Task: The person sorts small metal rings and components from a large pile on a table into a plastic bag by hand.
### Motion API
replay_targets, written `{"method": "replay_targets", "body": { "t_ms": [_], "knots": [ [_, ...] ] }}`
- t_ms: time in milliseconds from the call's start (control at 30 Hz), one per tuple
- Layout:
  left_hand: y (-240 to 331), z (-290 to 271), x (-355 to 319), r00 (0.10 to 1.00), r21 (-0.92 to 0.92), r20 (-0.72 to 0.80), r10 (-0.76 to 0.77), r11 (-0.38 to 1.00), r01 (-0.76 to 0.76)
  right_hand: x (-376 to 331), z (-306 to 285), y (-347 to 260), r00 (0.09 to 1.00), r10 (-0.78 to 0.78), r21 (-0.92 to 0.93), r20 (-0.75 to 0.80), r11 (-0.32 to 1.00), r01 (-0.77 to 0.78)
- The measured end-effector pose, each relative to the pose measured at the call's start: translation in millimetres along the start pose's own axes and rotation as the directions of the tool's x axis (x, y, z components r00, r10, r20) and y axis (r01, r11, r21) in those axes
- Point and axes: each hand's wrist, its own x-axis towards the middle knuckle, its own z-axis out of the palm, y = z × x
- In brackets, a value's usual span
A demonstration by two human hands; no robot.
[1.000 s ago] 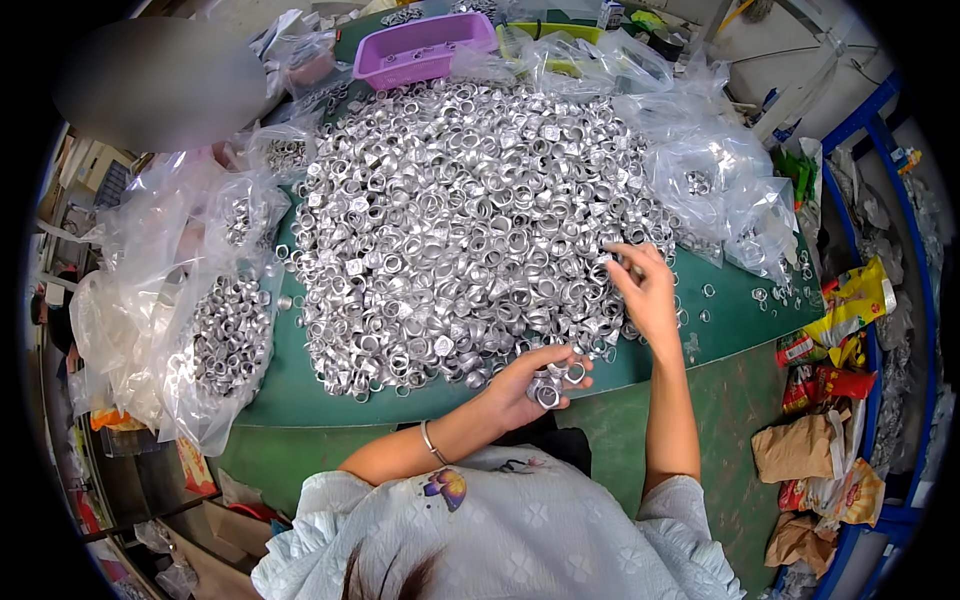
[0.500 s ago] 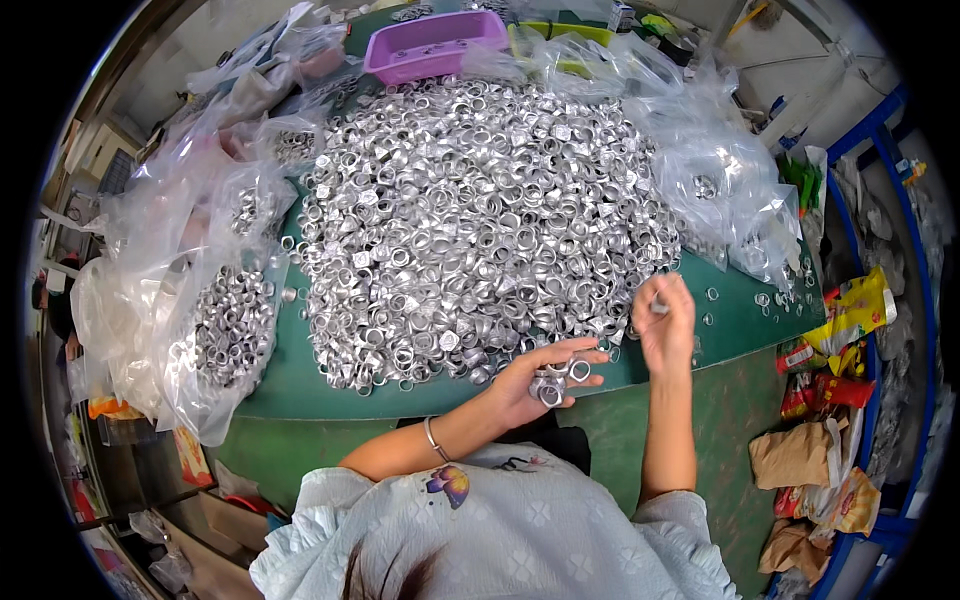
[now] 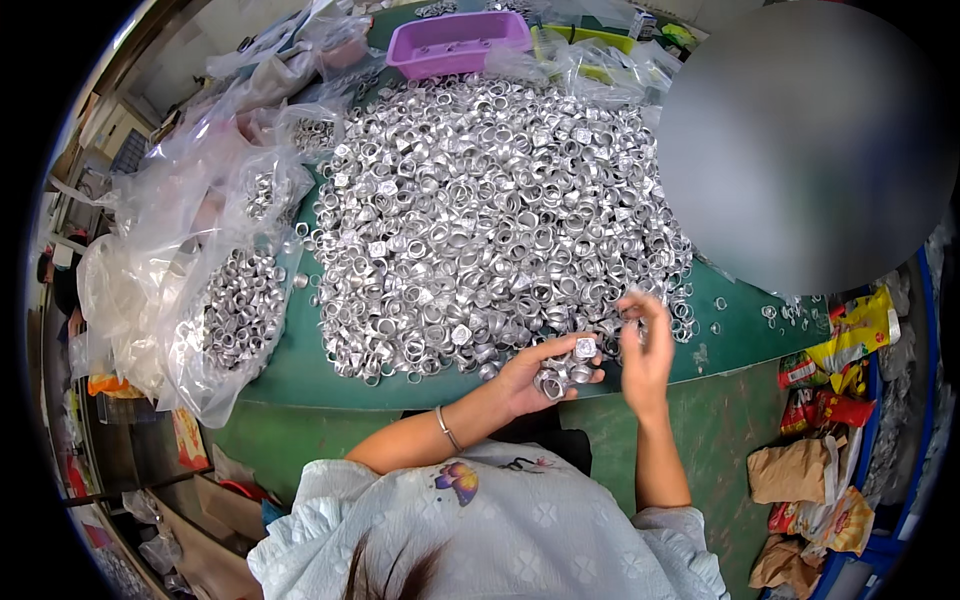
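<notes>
My left hand (image 3: pixel 524 377), palm up with curled fingers, cradles several silver-coloured metal rings at the near edge of the pile. A square-faced ring (image 3: pixel 585 347) lies at its fingertips; a plain-looking ring (image 3: pixel 553 387) shows lower in the palm. Just to the right, my right hand (image 3: pixel 647 350) is raised by the pile's near right edge. Its fingers are bent and slightly blurred, thumb and forefinger apart, and I make out nothing held between them. A broad heap of similar rings (image 3: pixel 480 220) covers the middle of the green table (image 3: pixel 290 375).
Clear plastic bags, one with rings (image 3: pixel 243 310) inside, lie along the left. A purple basin (image 3: pixel 460 45) and a yellow-green basin (image 3: pixel 585 50) stand at the back. A blurred grey disc covers the upper right. Snack packets (image 3: pixel 850 335) and brown paper bags (image 3: pixel 790 470) are beyond the table's right side.
My right hand has moved slightly left and lower, its fingers opening from a pinch. A square-faced ring now shows at my left fingertips. The grey disc has appeared at upper right.
</notes>
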Motion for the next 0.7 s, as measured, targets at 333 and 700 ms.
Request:
{"method": "replay_targets", "body": {
  "t_ms": [333, 700],
  "knots": [
    [-3, -19, 1, 0.994, 0.13, 0.109, 0.017, 0.991, -0.031, 43, -13, 41, 0.985, -0.17, -0.458, 0.016, 0.875, 0.158],
    [-4, 2, -5, 0.989, -0.086, 0.009, 0.146, 0.986, -0.144, -20, 8, -13, 0.984, -0.102, -0.045, 0.149, 0.993, 0.11]
  ]
}}
